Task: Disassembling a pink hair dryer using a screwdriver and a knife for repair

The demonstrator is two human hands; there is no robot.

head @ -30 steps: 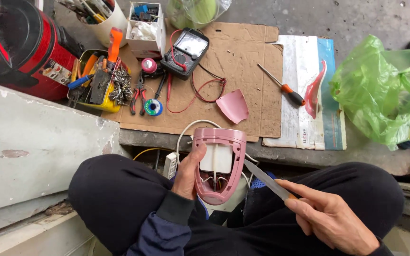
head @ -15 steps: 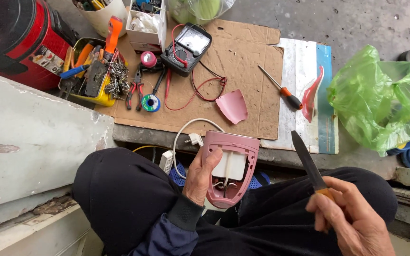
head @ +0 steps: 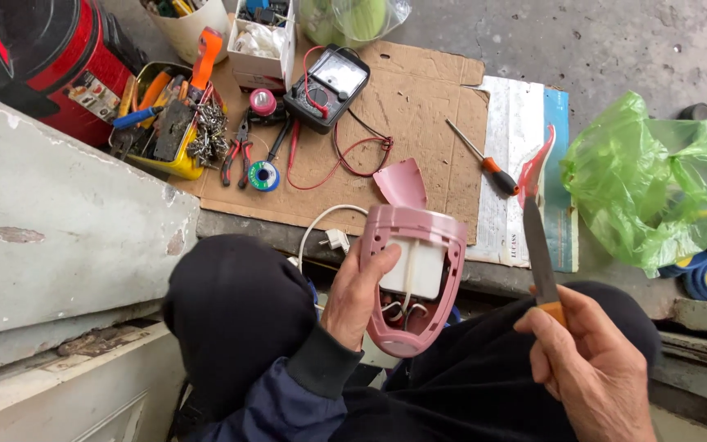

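Holding the pink casing (head: 416, 278) steady over the lap, left hand (head: 359, 296) clasped round its near edge, seems wise while the right hand (head: 584, 360), fist closed on the knife (head: 540, 252), keeps the upright blade well clear beside it.

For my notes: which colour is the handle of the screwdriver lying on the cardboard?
Orange, with a black band, on the screwdriver; the head view shows it best.
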